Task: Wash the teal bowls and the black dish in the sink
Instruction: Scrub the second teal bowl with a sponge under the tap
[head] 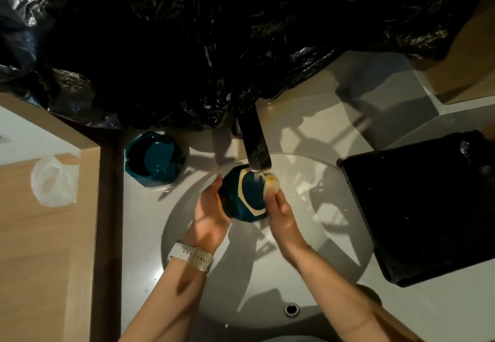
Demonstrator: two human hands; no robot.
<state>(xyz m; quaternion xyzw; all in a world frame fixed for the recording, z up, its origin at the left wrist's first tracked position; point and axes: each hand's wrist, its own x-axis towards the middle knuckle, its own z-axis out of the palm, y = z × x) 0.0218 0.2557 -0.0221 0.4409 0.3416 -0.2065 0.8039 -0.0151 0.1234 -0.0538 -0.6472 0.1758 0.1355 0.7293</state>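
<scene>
A teal bowl (pixel 246 197) hangs upside down over the white sink (pixel 308 234), its pale foot ring facing up under the faucet's running water. My left hand (pixel 210 207) grips its left side. My right hand (pixel 281 209) holds a pale sponge (pixel 272 182) against the bowl's right edge. A second teal bowl (pixel 155 158) stands upright on the counter to the left of the sink. The black dish (pixel 426 205), a square tray, lies on the counter to the right.
The metal faucet (pixel 255 146) juts out over the sink from the back. Black plastic sheeting (pixel 214 41) covers the wall behind. A crumpled white plastic bag (pixel 53 183) lies on the wooden surface at far left. The overflow hole (pixel 292 310) is near the sink's front.
</scene>
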